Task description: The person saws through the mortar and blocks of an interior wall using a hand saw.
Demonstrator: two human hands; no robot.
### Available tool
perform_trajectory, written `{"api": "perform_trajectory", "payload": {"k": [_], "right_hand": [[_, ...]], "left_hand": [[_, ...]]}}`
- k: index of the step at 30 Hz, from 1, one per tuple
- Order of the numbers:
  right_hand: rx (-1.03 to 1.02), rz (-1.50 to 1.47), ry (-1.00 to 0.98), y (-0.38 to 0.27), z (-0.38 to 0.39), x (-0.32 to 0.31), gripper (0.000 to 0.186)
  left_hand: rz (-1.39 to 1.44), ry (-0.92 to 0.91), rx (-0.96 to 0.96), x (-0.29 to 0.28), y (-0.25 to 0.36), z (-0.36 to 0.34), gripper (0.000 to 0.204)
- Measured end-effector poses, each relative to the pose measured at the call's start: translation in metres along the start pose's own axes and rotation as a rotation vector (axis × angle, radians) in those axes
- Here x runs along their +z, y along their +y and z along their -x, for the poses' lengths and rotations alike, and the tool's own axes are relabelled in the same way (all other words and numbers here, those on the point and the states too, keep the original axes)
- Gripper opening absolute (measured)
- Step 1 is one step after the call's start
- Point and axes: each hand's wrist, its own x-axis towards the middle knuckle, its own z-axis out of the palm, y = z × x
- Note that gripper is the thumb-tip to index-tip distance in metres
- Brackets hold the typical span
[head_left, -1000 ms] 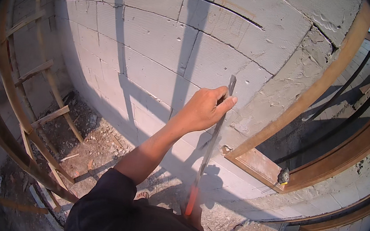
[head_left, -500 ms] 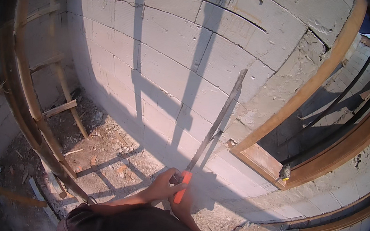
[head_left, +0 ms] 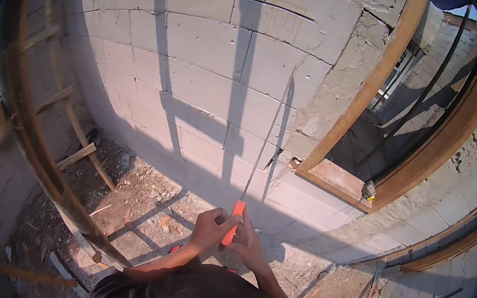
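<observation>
A handsaw [head_left: 233, 223] with an orange handle points up and away from me, its long thin blade seen almost edge-on. My left hand [head_left: 211, 226] is closed at the left side of the handle, its thumb pressed along it. On the other side, my right hand [head_left: 247, 244] has its fingers around the handle, partly hidden behind it. The blade stands in front of a pale block wall [head_left: 203, 49] and casts a narrow shadow on it. From this view I cannot tell whether its tip touches the wall.
A wooden ladder [head_left: 41, 151] leans at the left. To the right a brown wooden window frame [head_left: 341, 135] is set in the wall, with a small grey object with a yellow part [head_left: 369, 190] at its lower corner. Rubble [head_left: 148, 203] covers the ground below.
The saw has turned, so its broad toothed blade now shows as a thin line. More of my right hand shows beside the handle. The whole view has shifted slightly.
</observation>
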Motion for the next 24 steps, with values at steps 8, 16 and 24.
{"api": "perform_trajectory", "payload": {"k": [8,16,24], "right_hand": [[0.086,0.715,0.187,0.005,-0.036,0.018,0.071],[0.267,0.608,0.328,-0.012,-0.092,0.021,0.049],[-0.274,1.243,0.981,-0.155,-0.212,-0.01,0.061]], "left_hand": [[-0.303,-0.119,0.145,-0.044,-0.022,-0.029,0.048],[0.004,-0.118,-0.092,-0.069,-0.057,-0.054,0.04],[0.082,-0.316,-0.224,-0.049,-0.1,-0.063,0.031]]}}
